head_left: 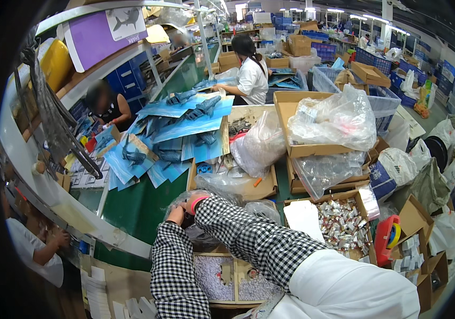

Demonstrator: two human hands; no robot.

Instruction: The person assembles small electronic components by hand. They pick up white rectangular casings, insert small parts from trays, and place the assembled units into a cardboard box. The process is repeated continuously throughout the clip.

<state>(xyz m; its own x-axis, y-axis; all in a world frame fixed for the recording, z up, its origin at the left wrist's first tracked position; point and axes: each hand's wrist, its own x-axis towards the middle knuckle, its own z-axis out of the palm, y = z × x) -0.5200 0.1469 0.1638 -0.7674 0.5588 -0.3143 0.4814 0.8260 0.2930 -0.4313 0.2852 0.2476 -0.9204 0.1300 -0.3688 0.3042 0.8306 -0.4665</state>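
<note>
Close together at the near edge of the green conveyor, my left hand (176, 215) and my right hand (192, 202) meet over a crumpled clear plastic bag (200, 234). The fingers of both are curled in, and something small and dark shows between them. What it is, I cannot make out. A pink band circles my right wrist. Directly below my hands sits a shallow wooden tray (236, 280), split by a divider and filled with many small whitish pieces. Just beyond them, an open cardboard box (268, 187) holds plastic bags and a blue ring-shaped part.
Blue cards (177, 134) bearing dark-blue toy figures (204, 108) are heaped on the conveyor (126, 212). To my right stand a carton of small metallic parts (344, 226), a red tape dispenser (385, 239) and stacked boxes (312, 149). Co-workers sit ahead and at left.
</note>
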